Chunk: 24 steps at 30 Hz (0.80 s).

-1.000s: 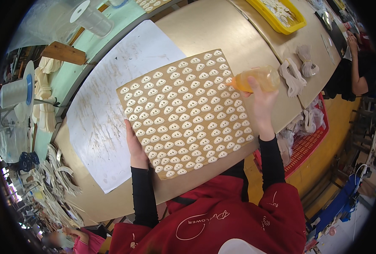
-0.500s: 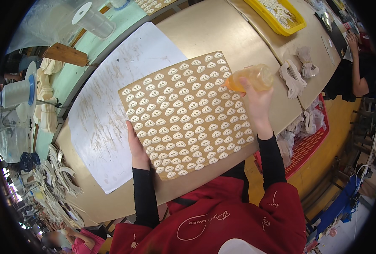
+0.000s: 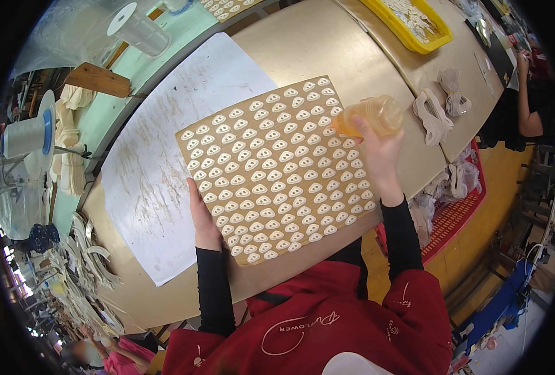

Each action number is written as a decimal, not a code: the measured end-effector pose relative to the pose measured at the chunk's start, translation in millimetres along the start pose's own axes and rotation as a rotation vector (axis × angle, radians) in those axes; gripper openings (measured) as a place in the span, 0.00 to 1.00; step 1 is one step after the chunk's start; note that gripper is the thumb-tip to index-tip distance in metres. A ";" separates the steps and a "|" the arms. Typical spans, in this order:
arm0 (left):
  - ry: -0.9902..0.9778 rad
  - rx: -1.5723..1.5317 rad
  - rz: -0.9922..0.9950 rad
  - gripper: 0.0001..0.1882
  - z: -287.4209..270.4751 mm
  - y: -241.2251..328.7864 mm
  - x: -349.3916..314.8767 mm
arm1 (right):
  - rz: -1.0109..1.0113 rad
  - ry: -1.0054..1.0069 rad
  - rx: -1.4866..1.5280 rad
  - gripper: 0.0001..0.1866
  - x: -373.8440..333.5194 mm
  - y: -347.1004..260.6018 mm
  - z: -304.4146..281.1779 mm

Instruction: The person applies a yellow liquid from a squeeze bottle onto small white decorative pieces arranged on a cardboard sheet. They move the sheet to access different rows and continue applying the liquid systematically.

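Note:
A square brown board (image 3: 271,249) carries rows of small cream pieces (image 3: 264,153), rounded triangles with two holes each. My left hand (image 3: 204,215) grips the board at its left edge, thumb along the side and the other fingers hidden beneath. In my right hand (image 3: 380,140) is a clear squeeze bottle (image 3: 387,114) of yellowish liquid, tilted with its orange nozzle pointing left. The nozzle tip lies over the pieces near the board's upper right edge; whether it touches one, I cannot tell.
A stained white sheet (image 3: 165,156) lies left of the board on the tan table (image 3: 315,40). Beyond are a yellow tray (image 3: 424,47) of cream pieces and bundled cords (image 3: 430,119). A red basket (image 3: 455,212) stands below the right edge. A co-worker's arm (image 3: 527,112) shows far right.
Both hands, the board and the bottle stay almost where they were. At far right the co-worker's hand has shifted slightly; a person at lower left has moved too.

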<state>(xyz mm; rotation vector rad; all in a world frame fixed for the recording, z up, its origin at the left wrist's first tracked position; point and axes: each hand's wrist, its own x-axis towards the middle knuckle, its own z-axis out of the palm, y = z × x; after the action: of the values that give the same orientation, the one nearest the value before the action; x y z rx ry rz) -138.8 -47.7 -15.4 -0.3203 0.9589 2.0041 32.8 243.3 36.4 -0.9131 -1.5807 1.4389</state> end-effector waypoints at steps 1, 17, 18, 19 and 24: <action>-0.014 -0.013 -0.004 0.33 -0.1 0.2 0.0 | -0.004 -0.001 -0.003 0.13 0.2 -0.3 0.0; 0.003 0.000 0.005 0.33 -2.5 -0.4 0.6 | 0.023 0.034 0.015 0.15 2.9 2.2 -2.6; 0.004 -0.001 0.002 0.33 -2.9 -0.3 0.6 | 0.022 0.039 0.025 0.15 3.0 1.9 -2.7; -0.013 -0.010 0.000 0.33 -3.2 -0.2 0.7 | 0.021 0.044 0.035 0.15 3.2 1.5 -2.6; -0.007 -0.009 0.003 0.33 -3.2 -0.2 1.2 | 0.012 0.065 0.084 0.13 4.5 -0.1 -3.7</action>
<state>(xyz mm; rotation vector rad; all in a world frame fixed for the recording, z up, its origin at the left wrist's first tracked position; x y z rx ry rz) -139.8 -49.2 -18.3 -0.3168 0.9468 2.0113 34.3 248.9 37.0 -0.9121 -1.4588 1.4584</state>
